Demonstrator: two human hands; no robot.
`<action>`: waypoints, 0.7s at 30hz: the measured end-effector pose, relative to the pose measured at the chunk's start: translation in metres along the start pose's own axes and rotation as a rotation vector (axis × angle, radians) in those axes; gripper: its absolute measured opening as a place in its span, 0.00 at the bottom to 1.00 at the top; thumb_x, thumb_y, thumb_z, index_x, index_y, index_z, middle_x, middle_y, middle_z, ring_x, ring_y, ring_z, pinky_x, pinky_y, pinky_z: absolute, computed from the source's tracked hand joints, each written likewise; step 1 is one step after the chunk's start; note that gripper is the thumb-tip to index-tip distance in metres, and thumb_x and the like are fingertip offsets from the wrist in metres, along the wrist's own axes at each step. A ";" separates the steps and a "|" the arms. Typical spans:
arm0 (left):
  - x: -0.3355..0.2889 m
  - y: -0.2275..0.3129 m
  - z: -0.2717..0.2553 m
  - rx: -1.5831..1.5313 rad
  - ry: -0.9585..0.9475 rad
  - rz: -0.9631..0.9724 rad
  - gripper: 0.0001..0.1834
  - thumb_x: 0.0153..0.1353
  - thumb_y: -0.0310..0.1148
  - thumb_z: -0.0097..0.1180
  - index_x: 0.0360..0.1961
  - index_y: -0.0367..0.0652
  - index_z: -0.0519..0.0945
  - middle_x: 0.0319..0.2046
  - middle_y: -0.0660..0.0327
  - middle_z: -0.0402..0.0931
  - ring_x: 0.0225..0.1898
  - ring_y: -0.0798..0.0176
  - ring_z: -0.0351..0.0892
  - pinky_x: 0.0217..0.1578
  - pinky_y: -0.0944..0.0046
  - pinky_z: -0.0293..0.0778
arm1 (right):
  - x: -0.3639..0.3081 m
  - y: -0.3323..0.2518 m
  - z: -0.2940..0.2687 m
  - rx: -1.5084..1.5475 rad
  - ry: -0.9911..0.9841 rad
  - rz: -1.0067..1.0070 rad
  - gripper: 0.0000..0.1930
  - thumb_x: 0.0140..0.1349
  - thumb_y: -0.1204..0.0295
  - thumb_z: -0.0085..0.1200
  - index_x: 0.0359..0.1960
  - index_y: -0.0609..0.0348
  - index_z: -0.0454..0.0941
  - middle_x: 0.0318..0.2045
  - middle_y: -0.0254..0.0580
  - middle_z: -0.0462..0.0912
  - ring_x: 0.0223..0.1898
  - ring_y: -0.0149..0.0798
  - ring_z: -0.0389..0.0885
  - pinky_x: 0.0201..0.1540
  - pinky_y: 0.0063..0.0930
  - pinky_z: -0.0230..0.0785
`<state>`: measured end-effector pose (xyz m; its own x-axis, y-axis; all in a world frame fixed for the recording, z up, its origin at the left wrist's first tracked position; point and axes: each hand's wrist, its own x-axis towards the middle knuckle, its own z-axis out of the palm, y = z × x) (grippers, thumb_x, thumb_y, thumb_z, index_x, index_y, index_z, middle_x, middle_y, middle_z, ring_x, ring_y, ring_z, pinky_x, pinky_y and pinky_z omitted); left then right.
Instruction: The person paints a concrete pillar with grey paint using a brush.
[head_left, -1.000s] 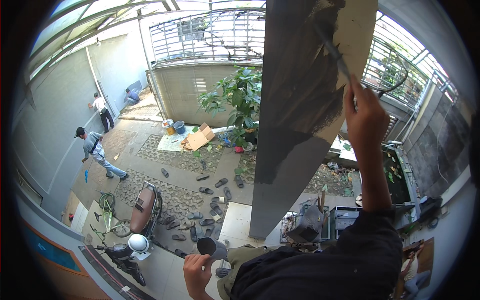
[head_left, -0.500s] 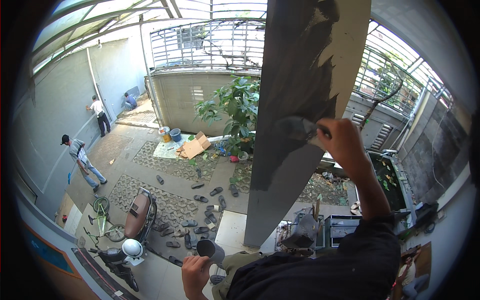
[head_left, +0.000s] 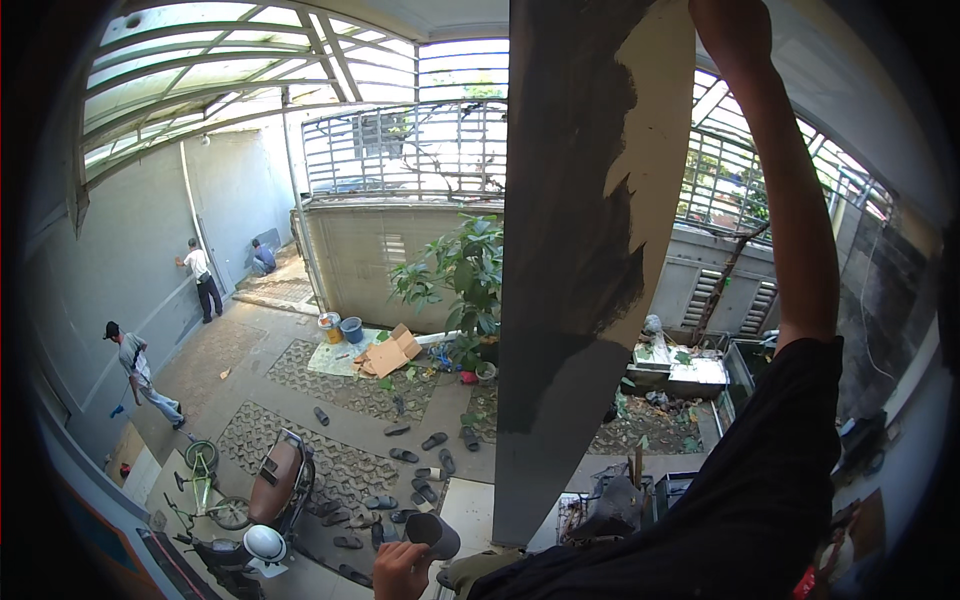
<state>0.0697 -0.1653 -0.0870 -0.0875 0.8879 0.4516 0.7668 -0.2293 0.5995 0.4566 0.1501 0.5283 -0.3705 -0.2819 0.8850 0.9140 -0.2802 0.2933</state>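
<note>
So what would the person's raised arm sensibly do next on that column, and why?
Probably sweep sideways toward the bare tan strip along the column edge: dark wet coating covers the rest, and the right arm already reaches up there. The left hand holds a small cup low.

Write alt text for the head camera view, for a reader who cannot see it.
Seen from high up, a person's right arm reaches up along a tall column half coated in dark grey, the hand out of frame, while the left hand holds a small dark cup. Far below lies a courtyard with scattered sandals, a scooter and three people by a wall.
</note>
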 end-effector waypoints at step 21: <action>-0.005 -0.002 -0.011 -0.035 0.018 -0.043 0.08 0.61 0.21 0.66 0.42 0.37 0.86 0.35 0.51 0.85 0.36 0.45 0.83 0.39 0.50 0.78 | -0.222 -0.146 -0.203 0.842 -1.286 -0.555 0.06 0.51 0.79 0.66 0.32 0.66 0.85 0.29 0.55 0.88 0.36 0.53 0.92 0.38 0.42 0.86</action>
<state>0.0616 -0.1742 -0.0830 -0.1312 0.8902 0.4364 0.7391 -0.2055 0.6414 0.3719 0.0668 0.2158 -0.6860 0.7039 0.1841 0.7099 0.5921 0.3814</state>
